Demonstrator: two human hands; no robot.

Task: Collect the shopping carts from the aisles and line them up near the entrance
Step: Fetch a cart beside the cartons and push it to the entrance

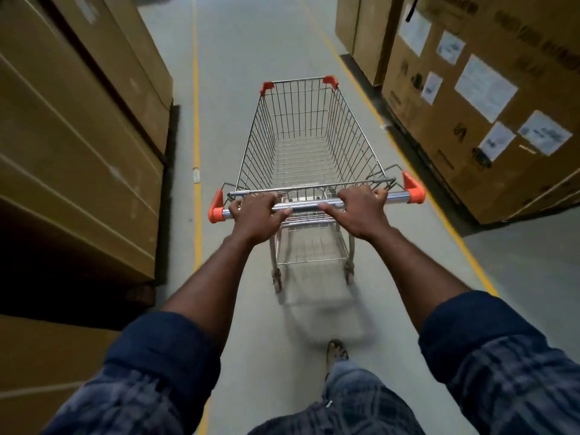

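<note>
A wire shopping cart (301,133) with orange corner caps stands in front of me in the aisle, its basket empty. Its chrome handle bar (307,205) runs across the middle of the view between two orange end caps. My left hand (257,218) grips the bar near its left end. My right hand (361,211) grips it right of the middle. Both arms reach forward, with dark blue sleeves rolled up to the elbows. One of my feet (337,351) shows on the floor behind the cart.
Tall stacked cardboard boxes (78,146) wall the left side of the aisle. Large cartons with paper labels (483,98) stand on the right. Yellow floor lines (196,127) edge the grey concrete lane, which runs on ahead of the cart.
</note>
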